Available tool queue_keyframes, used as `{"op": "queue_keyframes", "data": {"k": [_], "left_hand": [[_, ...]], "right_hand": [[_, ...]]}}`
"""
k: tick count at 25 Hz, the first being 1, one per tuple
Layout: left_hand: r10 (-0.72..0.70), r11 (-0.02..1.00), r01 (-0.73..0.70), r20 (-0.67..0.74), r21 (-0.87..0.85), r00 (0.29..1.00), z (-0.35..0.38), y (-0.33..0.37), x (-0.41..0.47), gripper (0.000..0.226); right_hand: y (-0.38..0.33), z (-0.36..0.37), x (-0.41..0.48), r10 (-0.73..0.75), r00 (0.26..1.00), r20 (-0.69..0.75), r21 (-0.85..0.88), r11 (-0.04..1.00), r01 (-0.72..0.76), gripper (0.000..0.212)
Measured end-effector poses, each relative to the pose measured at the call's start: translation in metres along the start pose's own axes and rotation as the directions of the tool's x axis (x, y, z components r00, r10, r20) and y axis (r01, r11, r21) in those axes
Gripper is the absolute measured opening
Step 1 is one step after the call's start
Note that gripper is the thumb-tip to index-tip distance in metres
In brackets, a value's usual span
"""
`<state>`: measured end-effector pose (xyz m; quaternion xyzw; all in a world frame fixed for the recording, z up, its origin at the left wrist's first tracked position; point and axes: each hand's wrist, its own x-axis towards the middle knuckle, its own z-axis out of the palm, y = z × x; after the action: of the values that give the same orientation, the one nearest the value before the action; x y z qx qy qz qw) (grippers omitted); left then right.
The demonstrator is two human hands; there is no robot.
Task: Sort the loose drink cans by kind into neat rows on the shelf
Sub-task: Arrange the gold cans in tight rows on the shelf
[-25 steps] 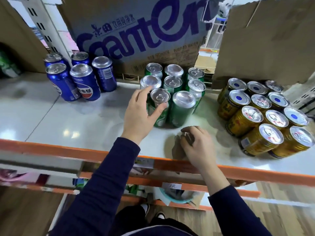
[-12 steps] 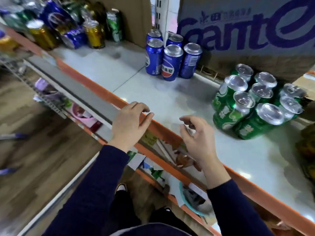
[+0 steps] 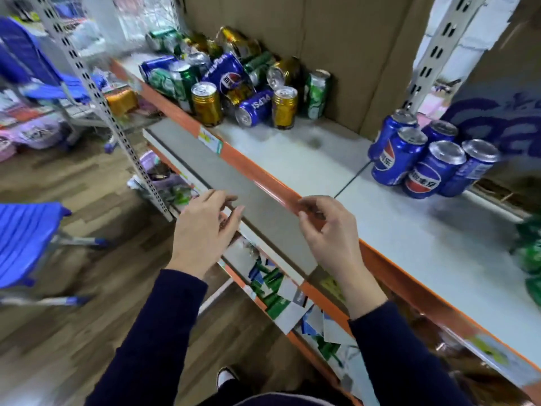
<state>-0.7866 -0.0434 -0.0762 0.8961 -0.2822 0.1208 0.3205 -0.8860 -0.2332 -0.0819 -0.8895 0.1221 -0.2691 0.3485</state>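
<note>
Our left fingers were loosely bent and held nothing. Our right fingers were curled a little more, thumb near forefinger, and also appeared empty. The left hand hovered over the grey ledge below the shelf. The right hand hovered at the orange front rail. We judged the step in hand to be the reach for the next can, with no can carried. The loose cans, blue, green and gold mixed, some upright and some on their sides, lay heaped at the far left of the shelf against the cardboard. The sorted blue cans stood upright in a tight cluster further right, well apart from the heap. Green cans showed blurred at the right edge. The next move called for a leftward reach and a grasp on an outer can, such as the upright gold can beside the rail. Pulling from the middle could set the lying cans rolling toward the rail. A slotted post and a blue chair stood left of the shelf, outside the reach path.
</note>
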Motion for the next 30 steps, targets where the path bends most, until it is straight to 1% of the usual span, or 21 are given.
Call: {"op": "queue_keyframes", "data": {"k": [2, 5, 7, 11, 13, 16, 18, 20, 22, 24, 25, 26, 28, 30], "left_hand": [[0.020, 1.000, -0.020, -0.004, -0.007, 1.000, -0.015, -0.031, 0.018, 0.025], [-0.003, 0.999, 0.003, -0.011, -0.037, 1.000, -0.021, -0.063, 0.043, 0.033], [-0.006, 0.998, 0.006, -0.005, -0.065, 1.000, -0.017, -0.080, 0.061, 0.035], [0.049, 0.995, -0.044, 0.061, -0.087, 0.997, -0.003, -0.105, 0.105, 0.035], [0.085, 0.992, -0.079, 0.059, -0.098, 0.995, 0.002, -0.114, 0.130, 0.035], [0.125, 0.988, -0.120, 0.044, -0.098, 0.991, 0.004, -0.130, 0.181, 0.033], [0.130, 0.987, -0.128, 0.019, -0.095, 0.991, 0.006, -0.138, 0.208, 0.033], [0.127, 0.988, -0.129, -0.025, -0.088, 0.992, 0.008, -0.145, 0.233, 0.032], [0.128, 0.987, -0.132, -0.053, -0.089, 0.990, 0.010, -0.152, 0.251, 0.033], [0.135, 0.985, -0.139, -0.047, -0.100, 0.990, 0.012, -0.161, 0.264, 0.035], [0.139, 0.984, -0.141, -0.033, -0.112, 0.990, 0.012, -0.165, 0.271, 0.037], [0.143, 0.980, -0.144, -0.016, -0.134, 0.990, 0.013, -0.169, 0.277, 0.038], [0.163, 0.971, -0.158, 0.017, -0.179, 0.986, 0.015, -0.176, 0.287, 0.044], [0.185, 0.967, -0.163, 0.100, -0.194, 0.978, 0.019, -0.182, 0.294, 0.057]], "right_hand": [[-0.017, 0.029, 0.019, -0.004, 1.000, -0.031, 0.002, 1.000, 0.004, 0.019], [-0.033, 0.063, 0.041, 0.010, 1.000, -0.010, 0.017, 1.000, -0.010, 0.020], [-0.037, 0.081, 0.057, 0.011, 1.000, -0.025, 0.028, 1.000, -0.010, 0.019], [-0.023, 0.100, 0.102, 0.073, 0.990, -0.123, 0.020, 0.997, -0.071, 0.017], [-0.014, 0.108, 0.126, 0.108, 0.980, -0.167, 0.022, 0.994, -0.105, 0.018], [-0.006, 0.123, 0.174, 0.122, 0.974, -0.193, 0.009, 0.992, -0.123, 0.021], [0.000, 0.126, 0.201, 0.128, 0.969, -0.213, -0.043, 0.989, -0.140, 0.027], [0.011, 0.126, 0.231, 0.143, 0.952, -0.271, -0.101, 0.979, -0.176, 0.041], [0.021, 0.126, 0.261, 0.249, 0.923, -0.294, -0.111, 0.950, -0.291, 0.060], [0.031, 0.129, 0.283, 0.391, 0.888, -0.242, -0.117, 0.897, -0.426, 0.080], [0.035, 0.133, 0.290, 0.440, 0.872, -0.214, -0.123, 0.873, -0.471, 0.086], [0.039, 0.137, 0.295, 0.466, 0.860, -0.207, -0.128, 0.859, -0.496, 0.090], [0.044, 0.144, 0.299, 0.458, 0.852, -0.253, -0.124, 0.859, -0.498, 0.088], [0.045, 0.149, 0.297, 0.447, 0.841, -0.304, -0.104, 0.862, -0.496, 0.083]]}}
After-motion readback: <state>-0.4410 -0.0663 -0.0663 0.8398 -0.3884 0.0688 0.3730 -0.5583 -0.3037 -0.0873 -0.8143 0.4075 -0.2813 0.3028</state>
